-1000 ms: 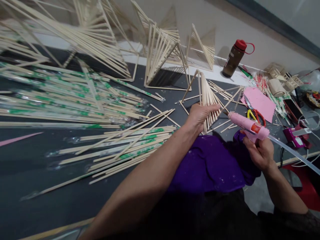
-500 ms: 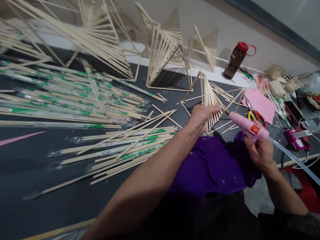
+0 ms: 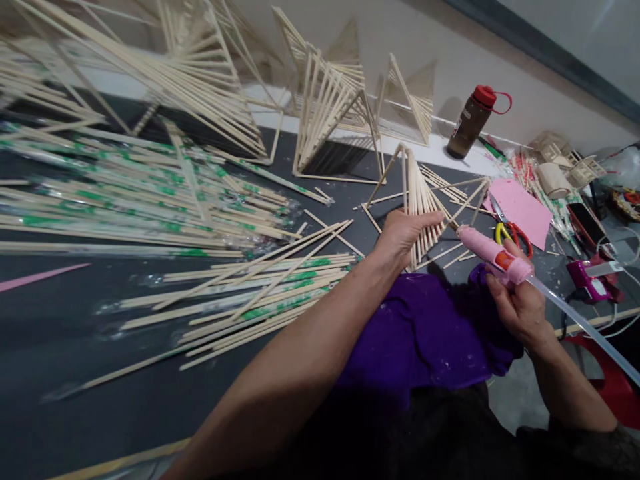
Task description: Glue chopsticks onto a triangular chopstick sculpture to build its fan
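Observation:
My left hand (image 3: 403, 235) is closed on the lower part of a small chopstick frame (image 3: 419, 193), a fan of pale wooden sticks with triangular sides, with the thumb lying across the sticks. In my right hand (image 3: 523, 303) is a hot glue gun (image 3: 493, 253) wrapped in pink, a long clear glue stick (image 3: 583, 319) coming out of its back. Its nozzle points left and meets or nearly meets the frame's right side, just past my left thumb. Scissors (image 3: 510, 230) with yellow and red handles lie behind the gun on a pink sheet (image 3: 530, 213).
Wrapped chopsticks (image 3: 125, 193) cover the left of the dark table (image 3: 75, 333), with loose chopsticks (image 3: 260, 300) nearer me. Larger stick structures (image 3: 335, 113) stand along the wall. A brown bottle (image 3: 470, 123) with a red lid, a purple device (image 3: 590, 280) and cables are at the right.
Almost nothing differs. The glue gun's rear end and my right hand have shifted very slightly; my left hand keeps its hold on the frame.

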